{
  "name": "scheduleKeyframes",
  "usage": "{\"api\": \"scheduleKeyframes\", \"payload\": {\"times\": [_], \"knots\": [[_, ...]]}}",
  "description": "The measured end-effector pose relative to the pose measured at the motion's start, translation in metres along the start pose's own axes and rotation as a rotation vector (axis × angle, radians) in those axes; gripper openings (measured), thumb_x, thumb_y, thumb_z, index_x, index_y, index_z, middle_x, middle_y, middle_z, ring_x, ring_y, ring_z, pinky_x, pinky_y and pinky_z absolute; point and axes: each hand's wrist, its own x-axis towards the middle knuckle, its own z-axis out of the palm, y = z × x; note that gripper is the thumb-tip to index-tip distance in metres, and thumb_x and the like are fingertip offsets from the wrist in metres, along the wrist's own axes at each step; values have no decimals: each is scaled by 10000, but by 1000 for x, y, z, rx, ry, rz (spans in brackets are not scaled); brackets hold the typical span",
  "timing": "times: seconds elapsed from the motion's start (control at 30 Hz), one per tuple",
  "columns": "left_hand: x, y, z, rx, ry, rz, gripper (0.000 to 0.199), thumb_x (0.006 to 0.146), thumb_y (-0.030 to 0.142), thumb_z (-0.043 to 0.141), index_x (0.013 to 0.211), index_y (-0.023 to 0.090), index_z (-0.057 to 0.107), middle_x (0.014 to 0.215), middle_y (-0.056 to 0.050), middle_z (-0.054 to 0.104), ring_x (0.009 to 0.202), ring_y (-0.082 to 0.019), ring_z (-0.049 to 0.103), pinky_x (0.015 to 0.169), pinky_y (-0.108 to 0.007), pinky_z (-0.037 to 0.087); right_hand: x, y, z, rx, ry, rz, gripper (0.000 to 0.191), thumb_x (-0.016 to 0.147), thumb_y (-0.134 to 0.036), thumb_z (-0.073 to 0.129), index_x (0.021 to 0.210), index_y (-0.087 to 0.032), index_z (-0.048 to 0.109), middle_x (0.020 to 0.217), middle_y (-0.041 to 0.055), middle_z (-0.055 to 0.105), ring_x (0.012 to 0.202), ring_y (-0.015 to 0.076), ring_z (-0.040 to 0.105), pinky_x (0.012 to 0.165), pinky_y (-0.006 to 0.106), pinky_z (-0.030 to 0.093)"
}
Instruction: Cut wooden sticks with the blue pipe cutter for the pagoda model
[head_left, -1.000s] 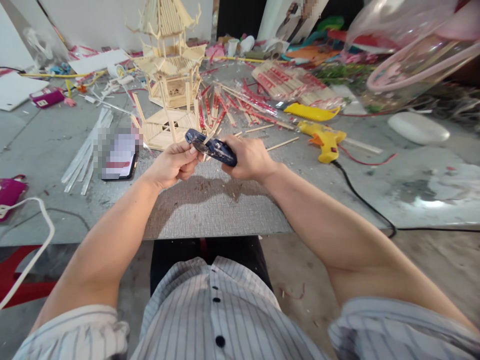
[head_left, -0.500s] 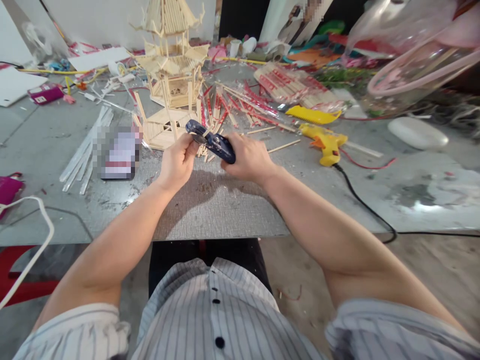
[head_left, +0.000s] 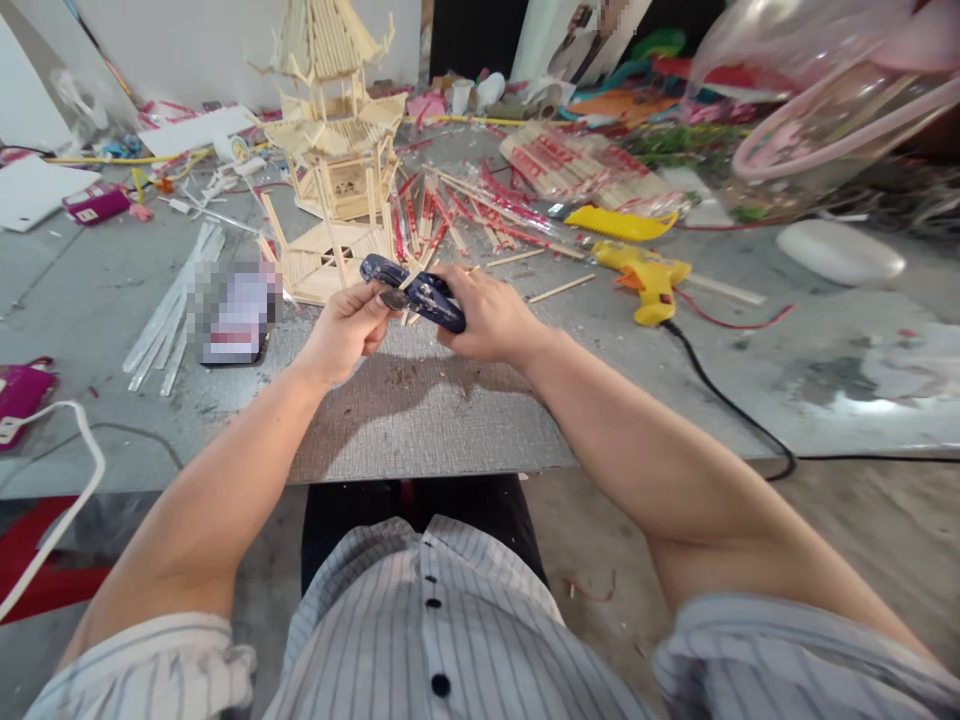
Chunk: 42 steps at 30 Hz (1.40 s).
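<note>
Cable [head_left: 96,455] in white is run from a purple box [head_left: 30,385] at the far left and is seen crossing the front edge of the grey table [head_left: 427,430]. Next, clear sticks [head_left: 176,310] are fanned out, with a phone [head_left: 238,315] placed just beside them, so the space left of the left wrist is partly taken up. Behind the hands a wooden tower [head_left: 341,138] is stood, and before it a low wooden frame [head_left: 307,250] with upright posts is set near the left hand [head_left: 345,328]. The fingers of that hand are closed at the head of a dark blue tool [head_left: 439,305]; what is pinched there cannot be told. The tool is held above the table, its handles gripped in the right hand [head_left: 487,318], and a thin wooden stick [head_left: 415,270] is seen across it. Farther back, wrapped chopsticks [head_left: 555,165] are strewn, and reach that way is hindered. To the right, a yellow saw [head_left: 622,222], a yellow glue gun [head_left: 651,285] and a white oval case [head_left: 840,252] are laid; the gun's black cord [head_left: 724,395] is trailed to the front edge. Between the forearms, a strip of tabletop is left exposed for moving.
</note>
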Motion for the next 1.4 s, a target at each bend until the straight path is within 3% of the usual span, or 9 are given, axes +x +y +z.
{"api": "scheduleKeyframes", "payload": {"times": [0.3, 0.57, 0.9, 1.07, 1.23, 1.4], "knots": [[-1, 9, -1, -71, -17, -151, 325, 807, 407, 654, 630, 164, 531, 436, 95, 244, 364, -19, 159, 370, -167, 133, 0, 0, -4, -18, -43, -24, 665, 676, -278, 498, 1319, -116, 460, 1185, 149, 631, 1019, 292, 601, 818, 377, 454], [-1, 10, -1, -83, -43, -119, 375, 742, 454, 721, 621, 160, 522, 425, 98, 258, 364, -14, 180, 364, -165, 143, -1, -4, -7, -80, -56, 30, 581, 684, -289, 487, 1239, -126, 529, 1081, 126, 674, 921, 273, 634, 726, 346, 442], [-1, 14, 0, -48, -10, -119, 360, 807, 451, 658, 638, 165, 522, 425, 102, 239, 358, -21, 174, 368, -168, 156, -2, -9, -7, -164, -30, 80, 400, 678, -303, 485, 1035, -163, 598, 879, 89, 691, 719, 229, 618, 613, 314, 383], [1, 3, -2, 47, 32, 16, 361, 827, 512, 609, 701, 179, 546, 477, 87, 262, 389, -39, 198, 384, -189, 172, -1, -11, -6, -160, -23, 119, 357, 676, -310, 496, 990, -177, 601, 814, 71, 673, 678, 207, 596, 594, 303, 369], [1, -3, 1, 335, 244, 284, 280, 844, 459, 608, 783, 189, 566, 625, 35, 428, 575, -82, 428, 530, -205, 341, 1, -13, -4, -153, -12, 187, 408, 696, -336, 501, 1058, -169, 588, 879, 97, 681, 736, 236, 616, 612, 320, 395], [-3, 3, 8, 469, 293, 332, 229, 865, 391, 594, 767, 185, 573, 667, 19, 463, 690, -120, 483, 629, -233, 376, 1, -10, 1, -55, 20, 133, 545, 685, -310, 508, 1207, -152, 522, 1025, 133, 668, 887, 280, 618, 708, 372, 449]]}}
